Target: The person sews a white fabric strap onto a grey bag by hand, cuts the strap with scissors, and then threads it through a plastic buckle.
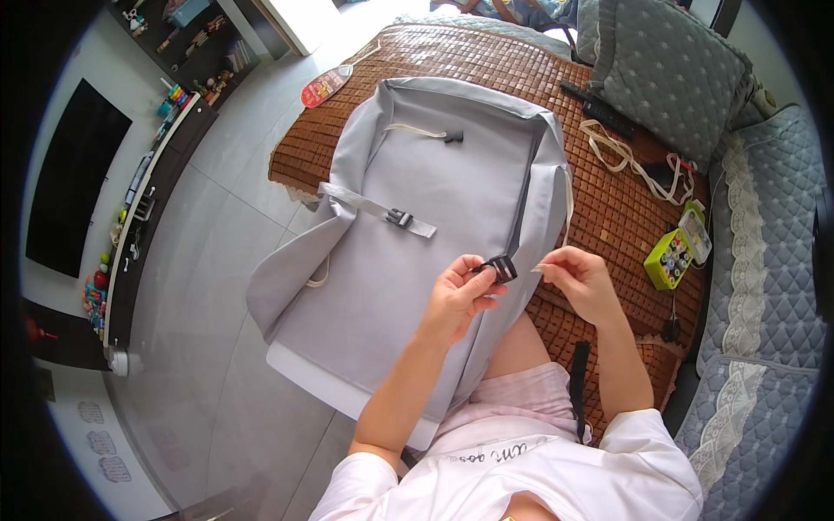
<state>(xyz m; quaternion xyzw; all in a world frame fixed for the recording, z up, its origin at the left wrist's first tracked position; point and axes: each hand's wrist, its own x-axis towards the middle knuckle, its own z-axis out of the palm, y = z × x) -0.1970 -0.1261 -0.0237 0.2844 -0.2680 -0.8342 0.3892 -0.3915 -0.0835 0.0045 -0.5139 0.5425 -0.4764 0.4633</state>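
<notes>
Left hand (456, 300) pinching a small black plastic buckle (501, 269) on a grey fabric backpack (417, 243), right hand (580, 280) pinching something too small to identify; the buckle is likely slipping if the pinch is loosening.

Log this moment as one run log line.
left hand: holds black buckle | right hand: pinches thin needle-like thing | under: grey backpack

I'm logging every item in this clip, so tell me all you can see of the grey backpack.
The backpack is a large, light grey fabric bag lying flat, partly on the woven mat and partly over the person's lap. A grey strap with a black clip crosses its front; a cream cord with a black toggle sits near the top. The left hand pinches a black buckle at its edge; the right hand is beside it.
</notes>
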